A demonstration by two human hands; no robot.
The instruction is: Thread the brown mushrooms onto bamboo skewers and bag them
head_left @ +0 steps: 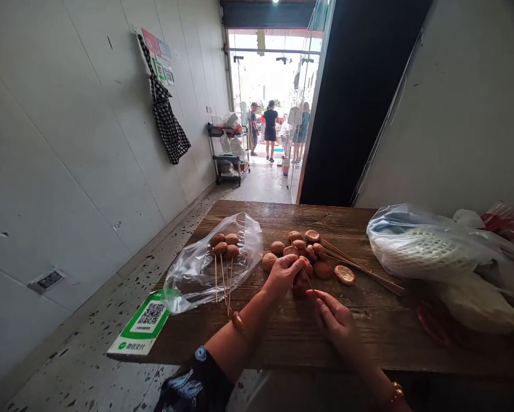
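Brown mushroom cap (306,266) at the fingertips of my left grip (284,272), and those fingers are drawn in tight, thumb and forefinger pinching, with the cap partly hidden behind them! Over to my right grip (334,315): thumb and fingers pressed together on a thin bamboo skewer (310,284), which slants up to the left hand; whether it pierces the cap, I cannot tell. Both hands work low over the wooden desk (282,340), just in front of loose mushrooms (323,269), one upturned cap (345,275) showing its pale underside. Spare skewers (363,268) fan out to the right of the pile. And on the left, four skewered mushrooms (226,245) lie on a clear plastic bag (188,289), beside a green QR-code card (147,323).
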